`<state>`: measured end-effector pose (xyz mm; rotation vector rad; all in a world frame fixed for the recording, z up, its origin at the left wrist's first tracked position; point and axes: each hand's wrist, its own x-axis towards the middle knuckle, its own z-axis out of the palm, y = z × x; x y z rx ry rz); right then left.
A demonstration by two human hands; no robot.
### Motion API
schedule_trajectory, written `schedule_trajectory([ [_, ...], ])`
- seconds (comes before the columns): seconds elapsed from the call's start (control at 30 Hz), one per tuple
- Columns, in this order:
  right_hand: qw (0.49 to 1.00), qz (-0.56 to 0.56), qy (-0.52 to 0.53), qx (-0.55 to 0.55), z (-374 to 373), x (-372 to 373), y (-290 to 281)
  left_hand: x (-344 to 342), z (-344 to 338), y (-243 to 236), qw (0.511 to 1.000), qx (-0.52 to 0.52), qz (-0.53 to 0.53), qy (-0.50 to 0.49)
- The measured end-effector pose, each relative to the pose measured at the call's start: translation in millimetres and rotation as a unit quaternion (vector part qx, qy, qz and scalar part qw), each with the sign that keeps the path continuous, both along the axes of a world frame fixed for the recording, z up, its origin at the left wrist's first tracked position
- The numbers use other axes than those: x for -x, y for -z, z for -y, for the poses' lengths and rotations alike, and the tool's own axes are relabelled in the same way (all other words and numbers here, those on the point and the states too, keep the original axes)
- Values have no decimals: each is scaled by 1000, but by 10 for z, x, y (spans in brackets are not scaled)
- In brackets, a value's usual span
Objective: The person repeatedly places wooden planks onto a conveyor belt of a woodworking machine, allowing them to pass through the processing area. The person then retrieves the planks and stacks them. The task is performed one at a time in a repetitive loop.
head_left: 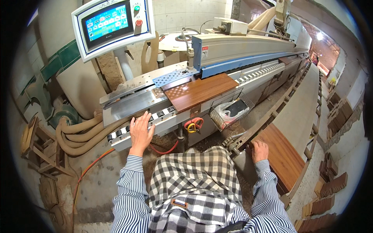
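Observation:
My left hand (141,133) lies with fingers stretched out on the roller rail (125,130) at the front of a long edge-banding machine, holding nothing. A brown wood-grain panel (202,91) rests on the machine's bed, to the right of that hand and apart from it. Its far edge passes beside a blue perforated plate (175,77). On my right side, my right hand (259,150) has its fingers curled at the left edge of a second wood-grain panel (281,155), which lies on a long conveyor. Part of its grip is hidden from above.
A control screen (108,25) with green and red buttons stands at the upper left. A wire basket (232,108) with a plastic bag hangs from the machine's front. Hoses (74,136) and a wooden stool (40,149) are at left. Stacked panels (332,186) stand along the right floor.

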<state>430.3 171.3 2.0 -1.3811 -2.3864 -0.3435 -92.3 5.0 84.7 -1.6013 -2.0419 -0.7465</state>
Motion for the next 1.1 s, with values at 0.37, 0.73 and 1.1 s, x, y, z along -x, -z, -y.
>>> schedule_trajectory([
  [0.37, 1000, 10, -25, 6, -131, 83, -21, -3, -5, -3, 1000, -2, 14, -4],
  [0.73, 947, -301, 14, 108, 1285, 50, 212, -21, 5, 7, 999, -12, 30, -5],
  [1.1, 409, -841, 132, 328, 1171, -618, 573, -4, 6, 7, 999, -6, 32, -1],
])
